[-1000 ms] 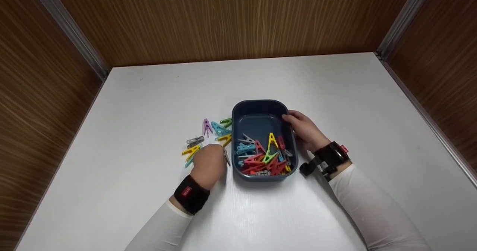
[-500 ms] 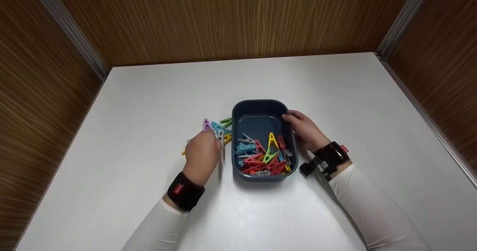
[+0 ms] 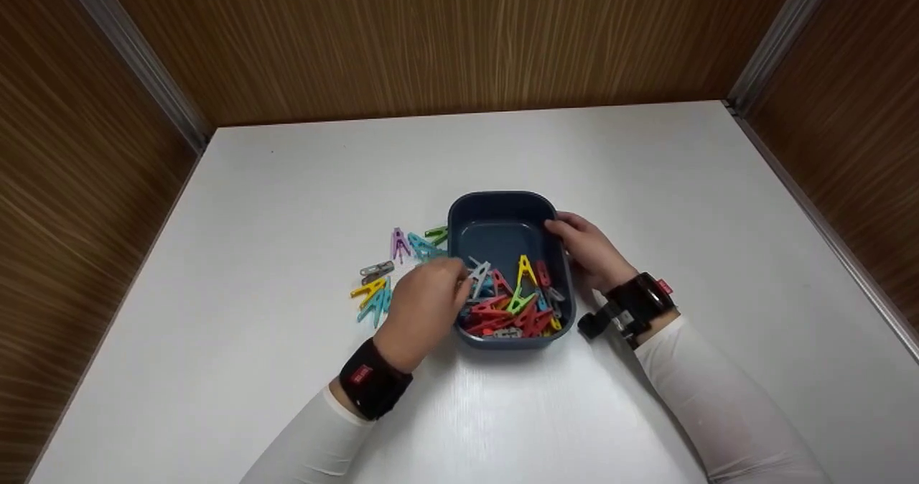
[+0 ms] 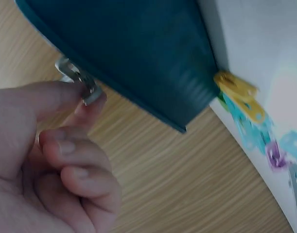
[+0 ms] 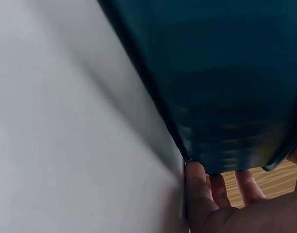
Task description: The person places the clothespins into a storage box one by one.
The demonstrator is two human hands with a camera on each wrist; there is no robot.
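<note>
my left hand [image 3: 425,304] pinches grey clothespin [image 3: 479,274] thumb-to-forefinger over bin's left rim | my right hand [image 3: 589,248] curls on blue bin [image 3: 502,215] right wall | loose pegs [image 3: 380,283] on white table [image 3: 287,204] left of bin

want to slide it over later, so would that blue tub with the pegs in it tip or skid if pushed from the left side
The blue tub looks low and wide with a flat base, so it would more likely skid on the smooth white table than tip. It seems light plastic; the pegs in it add little weight. The right hand grips its right rim, which probably steadies it.
</note>
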